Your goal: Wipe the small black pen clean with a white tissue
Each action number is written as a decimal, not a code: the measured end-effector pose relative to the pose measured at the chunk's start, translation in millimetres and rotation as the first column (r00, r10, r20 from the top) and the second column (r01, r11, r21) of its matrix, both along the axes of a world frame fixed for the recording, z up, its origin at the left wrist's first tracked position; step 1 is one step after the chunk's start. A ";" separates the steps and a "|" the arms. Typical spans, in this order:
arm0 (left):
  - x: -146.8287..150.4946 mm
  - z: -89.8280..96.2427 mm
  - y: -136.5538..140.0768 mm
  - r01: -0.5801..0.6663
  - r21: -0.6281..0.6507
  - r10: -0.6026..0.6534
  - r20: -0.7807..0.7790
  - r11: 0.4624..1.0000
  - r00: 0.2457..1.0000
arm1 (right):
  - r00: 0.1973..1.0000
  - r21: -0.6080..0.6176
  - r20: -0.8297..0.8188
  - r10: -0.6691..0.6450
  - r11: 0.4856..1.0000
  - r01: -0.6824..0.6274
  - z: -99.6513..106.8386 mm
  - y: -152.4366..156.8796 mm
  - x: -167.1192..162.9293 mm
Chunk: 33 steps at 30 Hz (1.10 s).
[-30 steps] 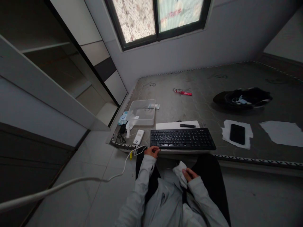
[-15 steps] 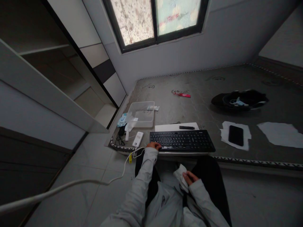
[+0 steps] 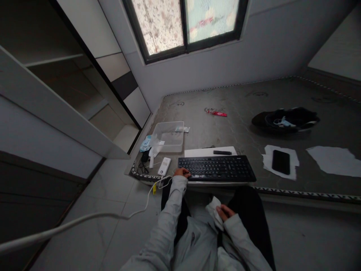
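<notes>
A black keyboard [image 3: 217, 168] lies along the near edge of the mattress, partly over a white sheet or board. My left hand [image 3: 182, 173] is at its lower left corner, fingers bent and closed on that corner; the fingertips are small and dim. Lower down, between my knees, my right hand [image 3: 225, 212] pinches a crumpled white tissue [image 3: 214, 207], clear of the keyboard. Just left of my left hand lies a white device [image 3: 164, 166], with a white cable [image 3: 148, 199] passing close to it. A black stick-like item [image 3: 222, 153] rests behind the keyboard.
A clear plastic box [image 3: 169, 137] stands at back left, beside a blue packet [image 3: 146, 143] and dark cords. Rightward are a black phone [image 3: 281, 162] on white paper, another paper sheet [image 3: 334, 160] and a black bag-like item [image 3: 284, 120]. A red strip [image 3: 218, 113] lies farther back.
The keyboard and my left hand have shifted very slightly left. My right hand, still with the tissue, has also moved a touch left.
</notes>
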<state>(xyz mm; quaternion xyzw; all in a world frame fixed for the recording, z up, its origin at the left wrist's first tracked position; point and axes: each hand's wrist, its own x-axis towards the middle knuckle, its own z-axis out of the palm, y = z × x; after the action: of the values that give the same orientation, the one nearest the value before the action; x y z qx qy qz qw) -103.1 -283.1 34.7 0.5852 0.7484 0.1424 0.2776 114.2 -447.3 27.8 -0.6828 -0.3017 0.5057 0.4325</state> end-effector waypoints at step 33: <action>-4.8 -0.6 6.4 0.101 -0.110 -0.100 0.016 0.989 0.995 | 0.999 -0.012 -0.041 -0.026 1.000 0.026 -0.4 -1.7 7.6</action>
<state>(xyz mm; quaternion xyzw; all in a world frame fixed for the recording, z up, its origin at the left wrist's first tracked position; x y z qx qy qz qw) -107.8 -276.7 34.1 0.6052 0.7233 0.0895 0.3203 121.8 -449.0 27.4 -0.6786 -0.2810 0.5157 0.4412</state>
